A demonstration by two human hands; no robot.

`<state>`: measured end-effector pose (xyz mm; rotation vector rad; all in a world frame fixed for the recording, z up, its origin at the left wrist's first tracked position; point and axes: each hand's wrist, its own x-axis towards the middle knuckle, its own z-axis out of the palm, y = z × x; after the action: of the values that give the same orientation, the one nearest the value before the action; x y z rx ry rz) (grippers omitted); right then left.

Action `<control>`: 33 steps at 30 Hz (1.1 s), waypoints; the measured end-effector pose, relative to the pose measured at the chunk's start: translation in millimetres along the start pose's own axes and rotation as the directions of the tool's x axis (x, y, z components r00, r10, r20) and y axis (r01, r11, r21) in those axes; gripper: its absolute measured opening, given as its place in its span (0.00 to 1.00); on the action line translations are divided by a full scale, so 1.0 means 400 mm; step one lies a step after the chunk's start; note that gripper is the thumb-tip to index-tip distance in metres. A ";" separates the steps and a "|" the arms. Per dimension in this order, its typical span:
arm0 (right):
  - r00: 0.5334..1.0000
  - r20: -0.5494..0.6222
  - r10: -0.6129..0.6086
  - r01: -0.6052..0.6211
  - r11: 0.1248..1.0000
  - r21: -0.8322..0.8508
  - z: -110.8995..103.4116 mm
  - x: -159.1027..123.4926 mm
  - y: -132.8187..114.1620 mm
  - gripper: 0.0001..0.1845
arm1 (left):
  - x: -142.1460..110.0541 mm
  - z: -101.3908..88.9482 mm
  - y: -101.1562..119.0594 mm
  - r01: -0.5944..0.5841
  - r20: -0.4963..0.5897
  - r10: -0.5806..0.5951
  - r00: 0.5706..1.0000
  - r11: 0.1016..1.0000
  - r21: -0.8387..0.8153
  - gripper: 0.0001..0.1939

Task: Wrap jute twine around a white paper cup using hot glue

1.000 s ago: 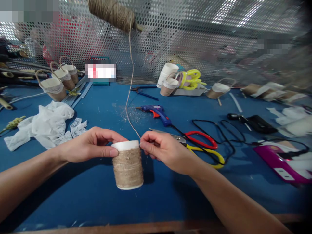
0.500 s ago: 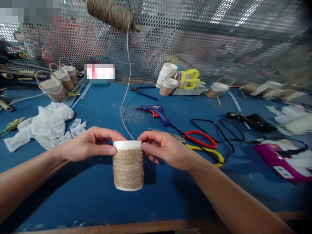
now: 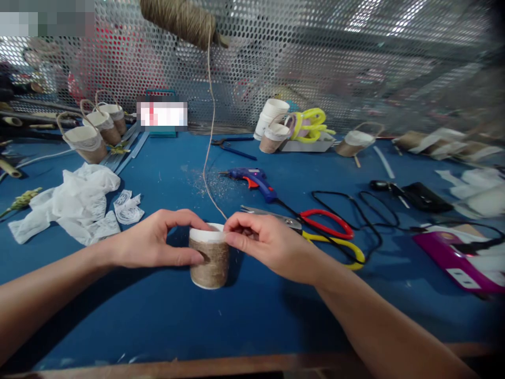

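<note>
A white paper cup [image 3: 209, 268], wrapped in brown twine up to a bare white band under its rim, stands close to upright in front of me. My left hand [image 3: 158, 242] grips its left wall, thumb outside on the wrapping and fingers over the rim into the cup. At the right of the rim, my right hand [image 3: 268, 239] pinches the twine [image 3: 208, 158], which runs down from a spool [image 3: 179, 23] hanging above. The exact pinch point is hidden behind the fingers.
A blue glue gun [image 3: 252, 179], scissors [image 3: 331, 237] with red and yellow handles, and blue-handled pliers [image 3: 234, 147] lie beyond my hands. White lace [image 3: 74, 202] is at left. Handled cups [image 3: 87, 142] and stacked paper cups [image 3: 272, 116] stand farther back, before a perforated metal panel [image 3: 244, 68].
The cup has moved slightly away from me and to the right, and tilted a little. My left thumb has slid from the rim down onto the wrapping, and the twine has shifted right.
</note>
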<state>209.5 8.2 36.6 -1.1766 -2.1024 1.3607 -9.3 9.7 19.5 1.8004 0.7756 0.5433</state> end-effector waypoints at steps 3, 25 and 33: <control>1.000 -0.028 -0.003 0.003 1.000 -0.024 0.012 -0.002 -0.011 0.09 | 0.006 0.013 0.009 0.027 -0.036 -0.023 0.999 0.992 0.122 0.10; 0.998 -0.007 0.069 -0.067 0.984 0.162 0.021 0.011 0.014 0.12 | 0.002 0.002 -0.013 0.068 0.020 -0.067 0.998 0.997 -0.036 0.07; 0.988 0.116 0.098 -0.118 0.977 0.178 0.012 0.022 0.015 0.07 | -0.001 -0.002 -0.006 0.055 0.034 -0.055 0.998 0.998 0.022 0.07</control>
<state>203.8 13.7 28.0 -1.1793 -1.9556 1.6632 -10.7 10.6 17.6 1.7980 0.8077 0.4687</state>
